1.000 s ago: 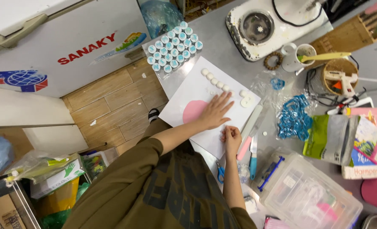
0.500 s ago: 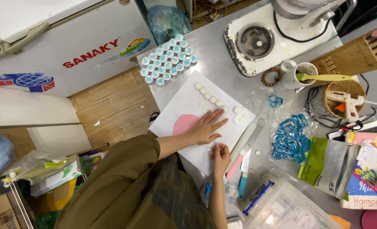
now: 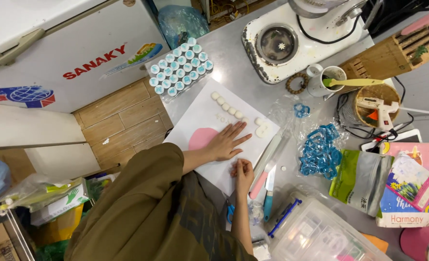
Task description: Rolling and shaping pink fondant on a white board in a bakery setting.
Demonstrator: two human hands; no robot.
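left hand (image 3: 226,142) same as before — fingers splayed flat on white rectangular paper sheet (image 3: 209,121), beside pink clay disc (image 3: 201,137) | right hand (image 3: 244,170) unmoved — fingers narrow, pinching sheet's near edge | work unchanged

The left hand (image 3: 226,142) covers part of the pink disc (image 3: 201,137) on the white sheet (image 3: 209,113). The right hand (image 3: 244,171) curls over something too small to tell. The clear box (image 3: 320,234) and the mixer (image 3: 320,7) are cut off by the edges.
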